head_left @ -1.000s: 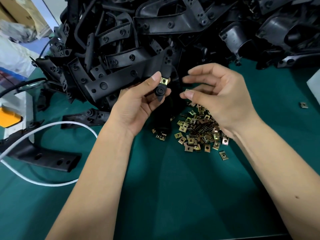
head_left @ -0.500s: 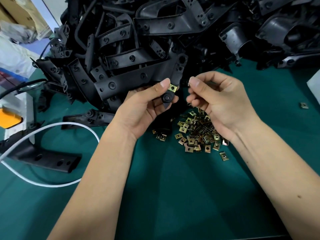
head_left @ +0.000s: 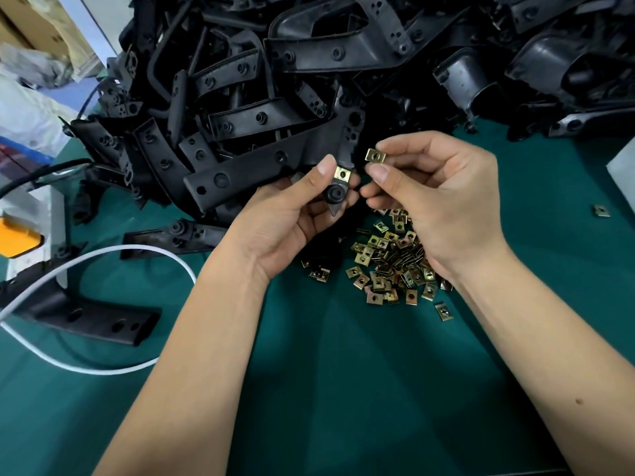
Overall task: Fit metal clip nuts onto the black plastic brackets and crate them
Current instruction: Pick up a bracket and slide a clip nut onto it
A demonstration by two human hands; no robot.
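Far left on the green bench (head_left: 343, 389): white housing with a yellow-orange block (head_left: 17, 240), no readable lettering on it. Beside it, a white cable (head_left: 103, 371) looping over the mat and crossing a lone black bracket (head_left: 89, 319) lying flat. Behind, at upper left, cardboard boxes (head_left: 41, 25) and clear plastic bags, print on them too blurred to read.

Across the back, from left to right edge, a tall pile of black plastic brackets (head_left: 309, 63), no moulded marks legible.

Centre, left hand (head_left: 285, 218) raised above the bench, grip curled round one long bracket (head_left: 261, 166), thumb pressed beside a brass-coloured clip nut (head_left: 342, 174) already seated on the bracket's tab, just above a round boss. Bracket's far end reaching back left against the pile.

Just right of that, right hand (head_left: 443, 201), grip pinching a second clip nut (head_left: 375, 155) between thumb and forefinger, held close to the bracket's tab but apart from it; remaining fingers curled loosely.

Below the right hand, a heap of loose clip nuts (head_left: 391, 266) on the mat, a few strays scattered at its edges. Further right, a single silvery clip (head_left: 601, 210) alone on the green. At the right border, corner of a white object (head_left: 623, 166), unmarked.
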